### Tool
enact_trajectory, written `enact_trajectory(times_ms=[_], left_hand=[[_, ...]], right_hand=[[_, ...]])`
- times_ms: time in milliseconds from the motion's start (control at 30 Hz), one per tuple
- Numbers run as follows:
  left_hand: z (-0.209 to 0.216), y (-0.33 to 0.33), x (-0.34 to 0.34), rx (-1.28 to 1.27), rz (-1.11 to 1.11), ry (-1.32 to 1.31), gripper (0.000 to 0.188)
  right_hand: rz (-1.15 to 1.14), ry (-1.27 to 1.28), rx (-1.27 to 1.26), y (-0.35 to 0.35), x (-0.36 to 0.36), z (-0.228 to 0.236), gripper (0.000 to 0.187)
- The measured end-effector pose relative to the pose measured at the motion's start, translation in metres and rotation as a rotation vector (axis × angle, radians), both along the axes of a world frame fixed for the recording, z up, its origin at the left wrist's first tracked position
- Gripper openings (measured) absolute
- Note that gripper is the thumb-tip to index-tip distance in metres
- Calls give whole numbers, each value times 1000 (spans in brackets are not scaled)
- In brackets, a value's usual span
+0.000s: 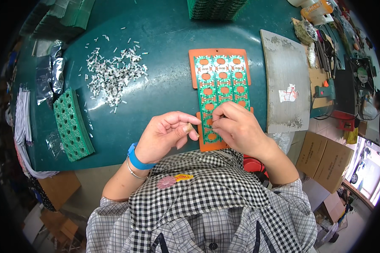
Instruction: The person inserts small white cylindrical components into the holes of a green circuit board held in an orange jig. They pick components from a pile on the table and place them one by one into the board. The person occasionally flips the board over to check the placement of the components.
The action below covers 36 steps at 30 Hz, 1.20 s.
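A green circuit board panel (217, 86) with rows of oval openings lies on an orange fixture board (218, 52) near the table's front edge. Over the panel's lower part, my right hand (240, 130) is closed in a pinch; whatever its fingertips hold is too small to make out. My left hand (166, 133) hovers just left of the panel, thumb pressed to the curled fingers, and what lies in them is not clear. Farther left, a loose pile of small white parts (116, 76) is spread on the green table (164, 76).
A stack of green boards (71, 126) stands at the left, beside bundled white wires (23, 116) and a silver bag (50, 74). More boards (217, 8) are stacked at the back. Right of the fixture lie a grey plate (285, 71) and tools (326, 52). Cardboard boxes (325, 160) stand below.
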<state>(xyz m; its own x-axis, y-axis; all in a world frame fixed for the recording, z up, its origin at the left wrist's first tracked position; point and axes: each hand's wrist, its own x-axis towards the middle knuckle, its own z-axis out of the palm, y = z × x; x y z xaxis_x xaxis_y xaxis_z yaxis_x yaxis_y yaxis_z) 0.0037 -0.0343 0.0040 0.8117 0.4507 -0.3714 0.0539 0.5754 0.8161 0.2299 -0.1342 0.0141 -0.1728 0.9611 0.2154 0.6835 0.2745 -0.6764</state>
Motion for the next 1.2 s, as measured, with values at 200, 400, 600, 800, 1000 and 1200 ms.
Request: enact_trajectory(times_ms=[200, 400, 600, 800, 1000, 1200], left_hand=[[5, -1, 3, -27, 22, -11, 20], [1, -6, 4, 125, -30, 17, 19], [19, -4, 13, 424, -95, 156, 42], [29, -4, 24, 638, -116, 183, 64], [29, 9, 23, 22, -200, -3, 76], [-5, 42, 10, -341, 463, -275, 67]], right_hand=[[24, -45, -22, -1, -4, 4, 8], [100, -104, -56, -2, -3, 1, 10], [19, 128, -63, 11, 5, 18, 18], [37, 251, 2, 26, -4, 24, 14], [192, 289, 1, 32, 4, 28, 13], [-275, 244, -165, 74, 64, 24, 7]])
